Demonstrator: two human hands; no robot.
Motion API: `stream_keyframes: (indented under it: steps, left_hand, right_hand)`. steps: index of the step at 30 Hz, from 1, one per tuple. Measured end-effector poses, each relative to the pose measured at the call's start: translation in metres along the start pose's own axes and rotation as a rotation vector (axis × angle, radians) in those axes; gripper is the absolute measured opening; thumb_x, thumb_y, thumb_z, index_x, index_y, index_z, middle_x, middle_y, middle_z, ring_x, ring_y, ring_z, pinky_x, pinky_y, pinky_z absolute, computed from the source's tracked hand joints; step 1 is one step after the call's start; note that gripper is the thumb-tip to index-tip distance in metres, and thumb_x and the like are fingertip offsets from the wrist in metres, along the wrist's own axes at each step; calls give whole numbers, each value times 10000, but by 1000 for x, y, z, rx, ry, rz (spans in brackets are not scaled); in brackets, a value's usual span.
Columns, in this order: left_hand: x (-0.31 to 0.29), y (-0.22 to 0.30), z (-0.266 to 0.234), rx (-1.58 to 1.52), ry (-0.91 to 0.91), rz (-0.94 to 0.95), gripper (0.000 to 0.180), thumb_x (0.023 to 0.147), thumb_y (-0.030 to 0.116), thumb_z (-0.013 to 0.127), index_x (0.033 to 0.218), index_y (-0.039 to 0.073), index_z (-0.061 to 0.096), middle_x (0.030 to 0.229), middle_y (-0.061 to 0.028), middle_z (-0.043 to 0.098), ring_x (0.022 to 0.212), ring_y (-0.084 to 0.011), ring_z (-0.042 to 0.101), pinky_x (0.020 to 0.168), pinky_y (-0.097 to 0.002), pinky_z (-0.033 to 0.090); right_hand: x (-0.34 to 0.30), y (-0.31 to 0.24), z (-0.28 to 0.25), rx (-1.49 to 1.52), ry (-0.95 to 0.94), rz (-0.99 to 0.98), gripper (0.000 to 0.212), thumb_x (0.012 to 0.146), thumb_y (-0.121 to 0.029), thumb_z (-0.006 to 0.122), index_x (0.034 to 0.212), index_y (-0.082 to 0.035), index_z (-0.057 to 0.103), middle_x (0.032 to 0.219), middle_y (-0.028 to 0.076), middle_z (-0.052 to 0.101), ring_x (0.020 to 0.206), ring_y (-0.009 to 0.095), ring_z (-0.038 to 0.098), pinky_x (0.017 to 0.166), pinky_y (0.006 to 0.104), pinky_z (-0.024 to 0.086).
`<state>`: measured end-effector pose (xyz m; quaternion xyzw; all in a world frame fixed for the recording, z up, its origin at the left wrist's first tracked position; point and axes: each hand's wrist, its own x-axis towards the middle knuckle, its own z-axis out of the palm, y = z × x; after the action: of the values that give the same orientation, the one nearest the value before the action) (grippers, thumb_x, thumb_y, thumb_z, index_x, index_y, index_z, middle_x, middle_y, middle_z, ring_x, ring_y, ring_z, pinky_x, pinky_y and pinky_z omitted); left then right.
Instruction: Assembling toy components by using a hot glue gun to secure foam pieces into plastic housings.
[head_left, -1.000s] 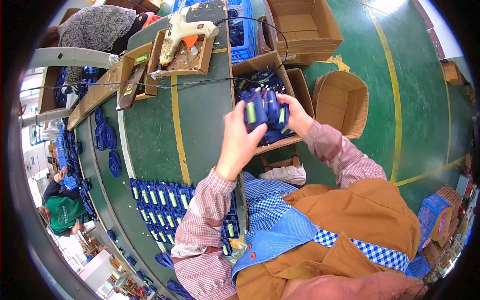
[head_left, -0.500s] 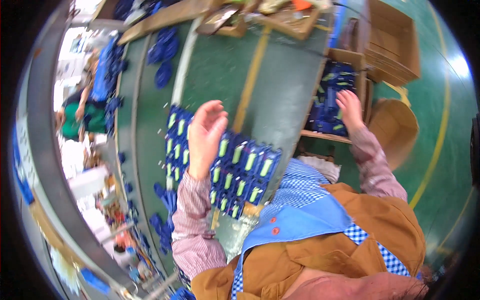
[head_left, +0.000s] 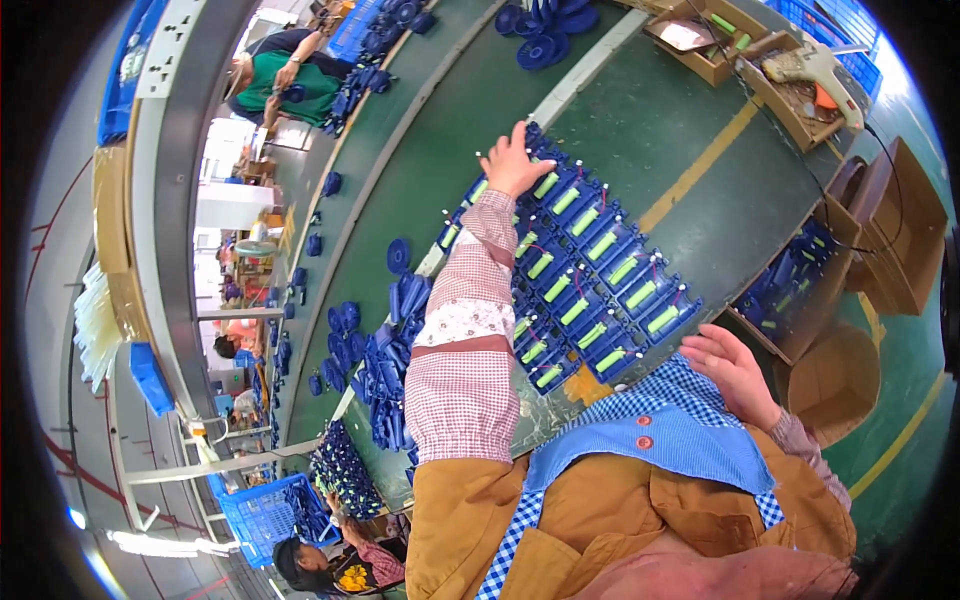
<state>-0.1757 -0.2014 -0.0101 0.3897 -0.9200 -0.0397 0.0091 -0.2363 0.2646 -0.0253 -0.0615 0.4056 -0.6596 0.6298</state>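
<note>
Blue plastic housings [head_left: 604, 246], each holding a light-green cylinder with thin wires, lie in tight rows on the green bench [head_left: 690, 150]. My left hand [head_left: 515, 165] reaches over the far left corner of these rows. Its fingers are spread, and I see nothing held in it; whether the fingertips touch the housings I cannot tell. At the bench's near edge, beside the right corner of the rows, my right hand [head_left: 733, 372] is open with its fingers stretched out and no object showing in it.
Right of the bench stands a carton of similar housings [head_left: 795, 275], near open cardboard boxes [head_left: 890, 235]. A glue gun [head_left: 815, 75] lies on a tray at the far right. Loose blue parts [head_left: 385, 385] are heaped left of my arm. Other people work farther left.
My right hand has come away from the carton to the bench's near edge. My left hand has reached farther out to the rows' far corner. The view has swung left.
</note>
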Motion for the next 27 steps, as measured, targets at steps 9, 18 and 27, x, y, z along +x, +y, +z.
stream_keyframes:
  steps: [9,18,27]
  left_hand:
    - [1,12,-9,-4,-63,53,798,691,468,749,1349,143,436,1216,-200,523,1117,-405,514,938,-548,375]
    - [-36,35,1,-356,-161,113,619,848,419,608,1300,28,448,1130,-264,583,1064,-399,569,924,-444,445]
    - [-67,59,-2,-605,-181,-57,702,851,405,625,1293,-85,385,1146,-303,579,1073,-397,584,908,-415,466]
  right_hand:
    - [66,-2,46,61,32,-116,699,853,20,563,1445,-11,192,1356,171,436,1189,240,500,990,351,422]
    - [173,-2,84,-145,279,-419,771,790,-21,659,1425,21,222,1392,174,405,1260,241,411,1055,348,349]
    - [180,-10,65,-56,252,-509,661,802,-32,654,1372,16,322,1333,159,479,1216,231,460,1036,348,368]
